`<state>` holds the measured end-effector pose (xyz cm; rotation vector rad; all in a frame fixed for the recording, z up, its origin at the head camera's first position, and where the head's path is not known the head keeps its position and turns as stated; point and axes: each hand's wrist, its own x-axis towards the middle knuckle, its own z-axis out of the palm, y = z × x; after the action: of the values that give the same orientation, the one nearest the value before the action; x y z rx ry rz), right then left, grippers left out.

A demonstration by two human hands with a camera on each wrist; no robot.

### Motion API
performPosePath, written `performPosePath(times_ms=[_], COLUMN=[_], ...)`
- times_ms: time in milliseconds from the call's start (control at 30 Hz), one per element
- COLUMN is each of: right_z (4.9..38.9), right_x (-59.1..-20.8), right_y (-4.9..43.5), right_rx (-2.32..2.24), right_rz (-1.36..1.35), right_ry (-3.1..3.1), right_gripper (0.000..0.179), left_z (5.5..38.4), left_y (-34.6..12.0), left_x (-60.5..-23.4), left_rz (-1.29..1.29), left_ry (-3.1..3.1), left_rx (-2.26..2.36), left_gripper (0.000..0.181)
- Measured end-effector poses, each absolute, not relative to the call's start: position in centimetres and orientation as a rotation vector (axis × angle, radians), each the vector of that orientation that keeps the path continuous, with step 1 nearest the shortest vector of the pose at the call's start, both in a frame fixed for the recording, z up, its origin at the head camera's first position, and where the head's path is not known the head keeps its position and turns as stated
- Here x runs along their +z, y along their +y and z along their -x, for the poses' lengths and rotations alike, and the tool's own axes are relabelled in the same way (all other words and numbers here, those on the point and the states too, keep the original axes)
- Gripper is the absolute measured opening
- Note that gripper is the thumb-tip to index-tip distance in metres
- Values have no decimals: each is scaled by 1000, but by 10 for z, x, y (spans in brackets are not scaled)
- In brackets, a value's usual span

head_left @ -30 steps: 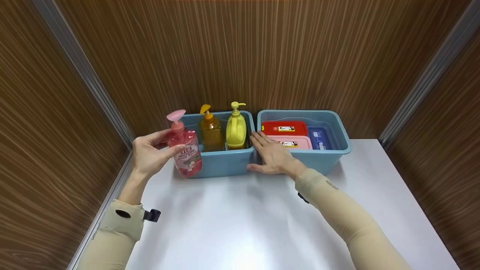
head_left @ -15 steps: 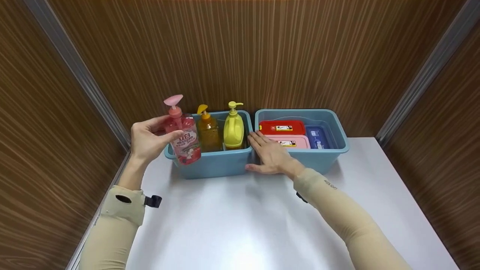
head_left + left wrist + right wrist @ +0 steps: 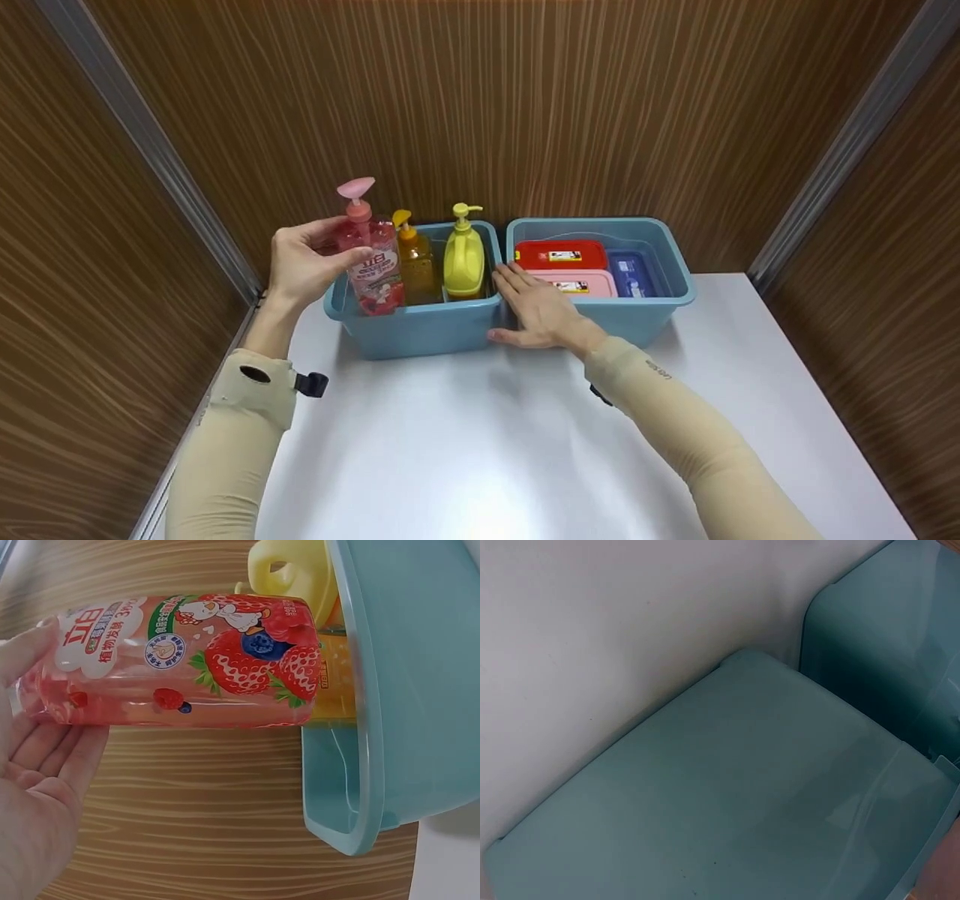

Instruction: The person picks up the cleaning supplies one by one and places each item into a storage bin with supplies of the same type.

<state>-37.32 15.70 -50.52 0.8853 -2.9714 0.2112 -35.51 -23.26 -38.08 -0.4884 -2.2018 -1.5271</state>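
My left hand (image 3: 298, 262) grips a pink pump bottle (image 3: 377, 283) by its upper part, thumb across the front. The bottle hangs upright at the left end of the left blue bin (image 3: 427, 330). In the left wrist view, the bottle's strawberry label (image 3: 255, 660) faces the camera, and its lower end is just outside the bin's rim. Inside that bin stand an amber pump bottle (image 3: 421, 274) and a yellow pump bottle (image 3: 465, 262). With fingers extended, my right hand (image 3: 541, 311) rests at the near rims where the two bins meet.
The right blue bin (image 3: 641, 321) holds a red-lidded pack (image 3: 532, 256), a pink-lidded pack (image 3: 596, 283) and a blue pack (image 3: 631, 276). Both bins stand on a white table (image 3: 465, 450) against a wood-grain wall (image 3: 480, 112). Side panels flank the table.
My left hand has raised the pink pump bottle from in front of the left bin to above its near rim. The right hand keeps its place at the bins.
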Motion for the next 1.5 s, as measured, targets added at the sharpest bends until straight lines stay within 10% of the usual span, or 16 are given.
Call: performPosePath(times_ms=[1500], right_z=[374], right_x=[-505], right_y=[157], right_rx=[202], right_rz=[-886], right_ry=[-2971], right_gripper=[115], left_z=[388], left_y=[-235], left_x=[-408], left_rz=[392], left_ry=[-2342], left_rx=[-1563], left_gripper=[53])
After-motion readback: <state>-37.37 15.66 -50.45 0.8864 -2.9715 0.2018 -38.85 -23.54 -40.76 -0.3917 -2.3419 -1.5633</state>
